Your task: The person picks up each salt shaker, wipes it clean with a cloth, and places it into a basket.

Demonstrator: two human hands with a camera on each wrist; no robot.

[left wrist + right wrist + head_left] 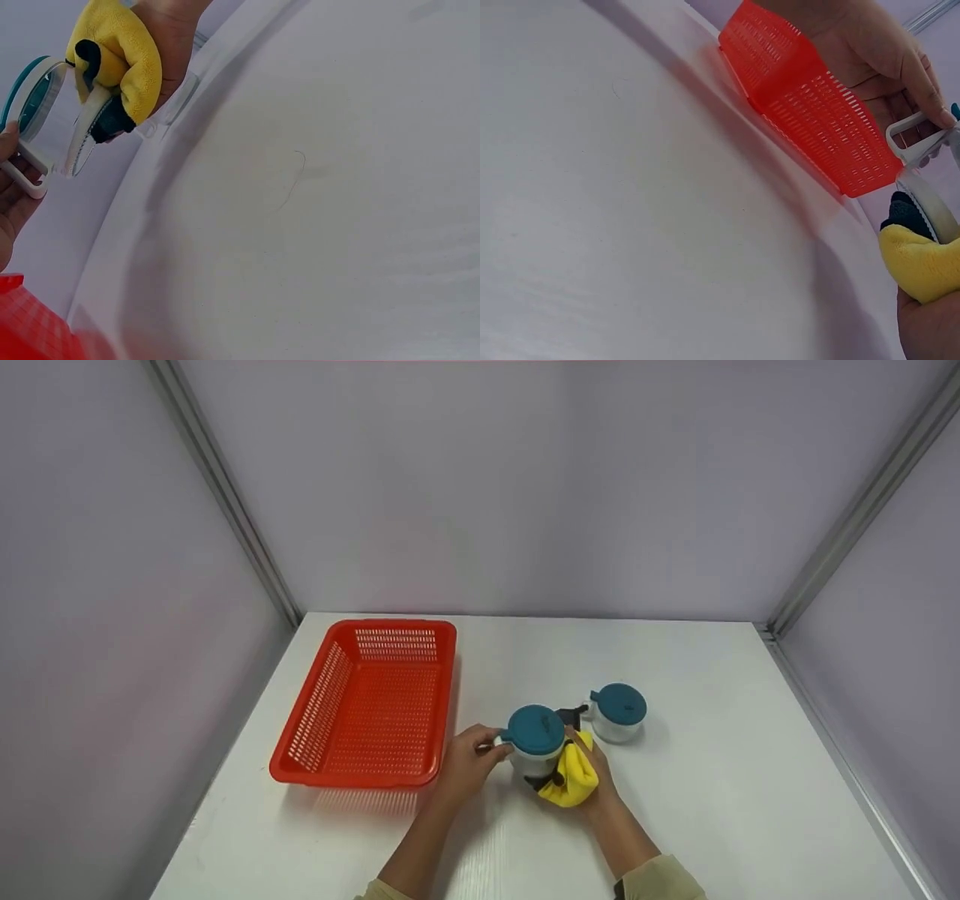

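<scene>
A clear jar [531, 766] with a teal lid [535, 727] and a white handle [909, 139] is held above the table by both hands. My left hand [468, 765] pinches the handle between thumb and fingers, at the jar's left. On the other side, my right hand [602, 786] grips a yellow and black cloth [576, 781] against the jar's wall. In the left wrist view, the cloth [139, 56] wraps round the lower end of the jar, which is tilted. Part of the jar's wall is hidden behind the cloth.
A second clear jar [616, 730] with a teal lid stands just right of my right hand, its handle facing left. To the left sits a red perforated basket [382, 720] with nothing seen in it. Pale walls enclose the white table [720, 780] at the back and sides.
</scene>
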